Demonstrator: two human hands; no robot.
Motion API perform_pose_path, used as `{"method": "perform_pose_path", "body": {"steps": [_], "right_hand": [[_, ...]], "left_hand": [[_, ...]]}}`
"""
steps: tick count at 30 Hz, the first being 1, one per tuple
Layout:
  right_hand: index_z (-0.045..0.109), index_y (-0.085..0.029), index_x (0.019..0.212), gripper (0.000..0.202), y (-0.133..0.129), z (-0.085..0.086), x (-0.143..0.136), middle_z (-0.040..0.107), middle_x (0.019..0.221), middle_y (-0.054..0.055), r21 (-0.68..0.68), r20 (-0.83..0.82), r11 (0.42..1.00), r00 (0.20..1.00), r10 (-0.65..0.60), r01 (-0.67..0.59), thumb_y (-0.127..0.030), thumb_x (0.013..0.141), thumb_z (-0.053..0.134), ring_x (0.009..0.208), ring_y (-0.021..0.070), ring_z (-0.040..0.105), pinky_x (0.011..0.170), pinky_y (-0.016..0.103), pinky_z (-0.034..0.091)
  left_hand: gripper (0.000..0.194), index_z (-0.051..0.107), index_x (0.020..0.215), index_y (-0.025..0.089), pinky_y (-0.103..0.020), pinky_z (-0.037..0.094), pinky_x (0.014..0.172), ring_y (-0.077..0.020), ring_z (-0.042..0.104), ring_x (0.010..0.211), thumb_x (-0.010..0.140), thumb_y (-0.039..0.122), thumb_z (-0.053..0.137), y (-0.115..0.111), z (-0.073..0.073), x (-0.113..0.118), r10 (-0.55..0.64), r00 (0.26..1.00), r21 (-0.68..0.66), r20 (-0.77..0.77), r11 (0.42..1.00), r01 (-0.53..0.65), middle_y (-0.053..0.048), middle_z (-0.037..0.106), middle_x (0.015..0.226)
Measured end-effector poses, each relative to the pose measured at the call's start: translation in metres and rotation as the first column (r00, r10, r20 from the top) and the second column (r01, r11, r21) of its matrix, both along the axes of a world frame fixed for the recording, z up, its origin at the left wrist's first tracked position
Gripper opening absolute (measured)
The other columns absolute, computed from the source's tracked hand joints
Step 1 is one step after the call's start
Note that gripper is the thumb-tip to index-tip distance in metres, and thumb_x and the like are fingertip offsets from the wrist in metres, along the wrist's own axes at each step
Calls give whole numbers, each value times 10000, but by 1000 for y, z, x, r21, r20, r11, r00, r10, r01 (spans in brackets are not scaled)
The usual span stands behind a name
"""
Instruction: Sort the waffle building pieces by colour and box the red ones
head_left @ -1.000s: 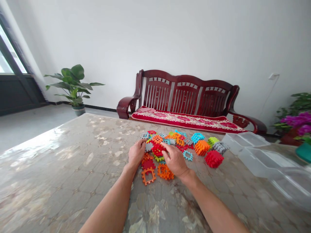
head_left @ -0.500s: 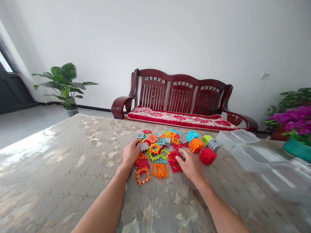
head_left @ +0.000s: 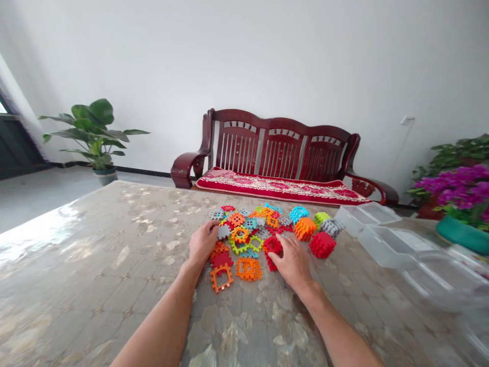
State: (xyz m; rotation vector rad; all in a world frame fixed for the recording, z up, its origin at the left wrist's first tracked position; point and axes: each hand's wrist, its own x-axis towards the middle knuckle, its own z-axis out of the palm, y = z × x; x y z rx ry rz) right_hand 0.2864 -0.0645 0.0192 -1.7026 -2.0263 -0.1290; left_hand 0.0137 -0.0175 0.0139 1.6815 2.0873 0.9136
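Colourful plastic interlocking tiles lie in a loose pile in the middle of the table. My left hand rests at the pile's left edge, fingers loosely bent and apart, beside a grey tile. Over on the right side, my right hand has its thumb and fingers around a red tile, partly covered by the hand. Nearer me lie an orange square frame tile and stacked orange tiles. Sorted stacks stand right of the pile: orange, red, blue, green and grey.
Clear plastic boxes stand along the right of the patterned table. Beyond it is a dark red wooden bench with a red and white cover. A potted plant is at left, purple flowers at right.
My right hand has closed in on the red tile, its thumb moving onto it. My left hand has hardly moved. The whole view has shifted slightly.
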Motion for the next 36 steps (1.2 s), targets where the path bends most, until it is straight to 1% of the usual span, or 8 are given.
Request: {"method": "perform_pose_path", "body": {"steps": [4,7,10,14,18,30,33,36], "right_hand": [[586,-181,1245,485,3,9,17,658,1181,85,77,-72,995,996,-57,63,-338,790,635,1069,237,577,937,343,419],[586,-180,1240,498,5,23,39,668,1161,90,144,-96,977,985,-146,159,-381,786,628,1031,248,586,914,357,425],[575,-193,1256,537,4,40,65,682,1128,84,159,-91,945,957,-274,286,-428,776,625,993,259,592,881,367,432],[539,-218,1307,594,-1,56,93,690,1116,75,73,-59,894,897,-439,442,-465,770,602,981,274,598,831,369,442],[509,-240,1337,621,-4,63,106,688,1125,66,-54,-23,858,858,-513,511,-494,772,562,980,284,613,786,368,456],[503,-243,1331,606,-6,63,105,691,1104,63,-74,51,832,835,-547,550,-467,770,561,993,299,600,810,395,447],[539,-223,1299,546,-5,62,101,682,1127,72,28,4,864,865,-502,502,-428,794,549,1011,289,583,852,400,433],[602,-212,1219,425,-3,54,85,692,1107,54,136,-78,931,941,-331,339,-337,820,526,1008,252,578,900,369,424]], "left_hand": [[368,660,1129,289,-295,470,847,-227,636,1042,876,333,395,-1,1,0,2,1000,1,6,1000,-2,-13,703,1145],[367,662,1125,284,-298,470,854,-228,633,1051,875,334,397,-1,2,0,0,1000,-1,13,1000,0,-12,694,1168],[367,664,1123,279,-293,473,840,-228,636,1041,874,339,402,-2,4,1,9,1000,-8,0,1000,-9,-17,696,1165],[364,667,1120,283,-275,476,813,-219,641,1024,869,340,410,-1,2,1,10,1000,-1,-14,1000,-10,-9,701,1152],[366,665,1121,288,-279,474,824,-220,639,1032,868,353,408,2,-2,-1,-1,1000,-2,-3,1000,1,-6,696,1159],[368,659,1126,289,-289,469,832,-227,634,1039,873,367,403,2,-1,-1,-3,1000,-19,-1,1000,3,-16,688,1172],[369,660,1127,284,-283,468,833,-224,634,1040,874,363,403,1,0,-1,-4,1000,-20,-2,1000,4,-19,689,1173],[367,664,1123,284,-278,471,832,-221,633,1043,876,364,404,1,1,-1,-9,1000,-10,-7,1000,9,-15,691,1171]]}}
